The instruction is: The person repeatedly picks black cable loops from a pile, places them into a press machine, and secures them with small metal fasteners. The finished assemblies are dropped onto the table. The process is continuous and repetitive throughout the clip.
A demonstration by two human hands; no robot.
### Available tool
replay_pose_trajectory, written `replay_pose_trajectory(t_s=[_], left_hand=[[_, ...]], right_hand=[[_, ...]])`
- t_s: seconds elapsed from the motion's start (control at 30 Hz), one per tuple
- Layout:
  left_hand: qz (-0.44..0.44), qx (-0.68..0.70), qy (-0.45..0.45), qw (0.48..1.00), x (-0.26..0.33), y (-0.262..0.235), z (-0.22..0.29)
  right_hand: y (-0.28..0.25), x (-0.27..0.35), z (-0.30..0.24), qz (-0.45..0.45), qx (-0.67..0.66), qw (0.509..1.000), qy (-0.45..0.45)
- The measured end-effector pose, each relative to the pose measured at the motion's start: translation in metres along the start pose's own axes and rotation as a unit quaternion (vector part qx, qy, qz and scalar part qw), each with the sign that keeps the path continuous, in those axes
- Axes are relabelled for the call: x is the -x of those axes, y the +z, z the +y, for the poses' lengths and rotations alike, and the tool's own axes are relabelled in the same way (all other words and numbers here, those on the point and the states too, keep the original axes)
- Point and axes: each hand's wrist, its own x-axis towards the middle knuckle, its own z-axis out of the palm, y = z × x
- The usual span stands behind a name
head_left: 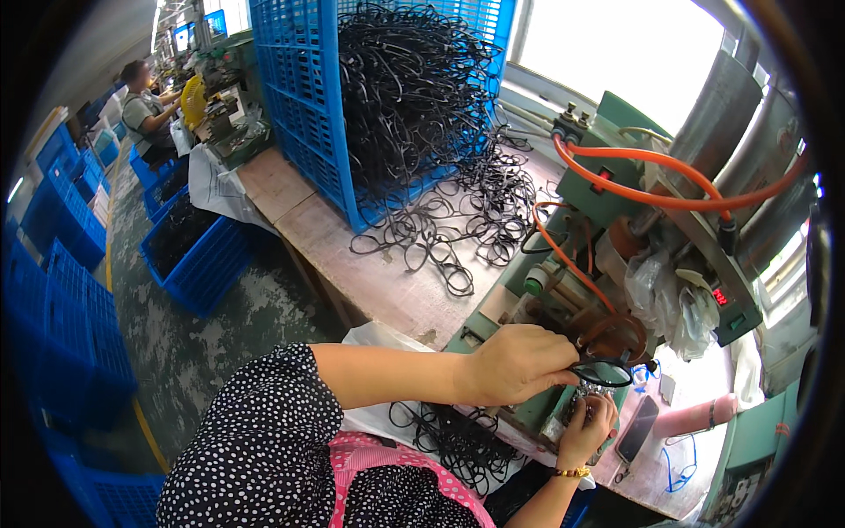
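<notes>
My left hand (526, 363) is closed in a pinch on a black cord loop (607, 380), held at the front of a green bench machine (539, 407). Just below it, my right hand (588, 429) has its fingers curled together over small shiny metal parts at the machine's near side. Whatever sits between those fingertips is too small to make out. A pile of black cord loops (458, 444) lies on white sheeting in front of me. More loose loops (453, 238) spill across the table behind the machine.
A tall blue crate (308, 106) packed with black cords stands on the table (387, 295). Orange hoses (651, 201) arch over the machine at right. A phone (637, 429) lies beside it. Blue crates (198, 255) line the floor at left; a co-worker (148, 110) sits farther back.
</notes>
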Motion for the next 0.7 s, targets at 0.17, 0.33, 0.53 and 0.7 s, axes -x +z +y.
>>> replay_pose_trajectory(t_s=[0.17, 0.33, 0.53, 0.7], left_hand=[[0.02, 0.011, -0.039, 0.999, 0.006, 0.0, 0.006], [0.105, -0.105, -0.047, 0.988, 0.042, -0.033, -0.037], [-0.121, -0.454, -0.229, 0.853, 0.097, -0.068, -0.175], [-0.239, -0.493, -0.225, 0.806, 0.117, -0.083, -0.223]], right_hand=[[0.0, 0.009, 0.002, 0.043, -0.024, 0.997, 0.056], [-0.001, 0.013, -0.001, 0.062, -0.086, 0.987, 0.117], [-0.001, 0.015, -0.007, 0.085, -0.098, 0.983, 0.129], [-0.004, 0.01, -0.005, 0.074, -0.071, 0.994, 0.047]])
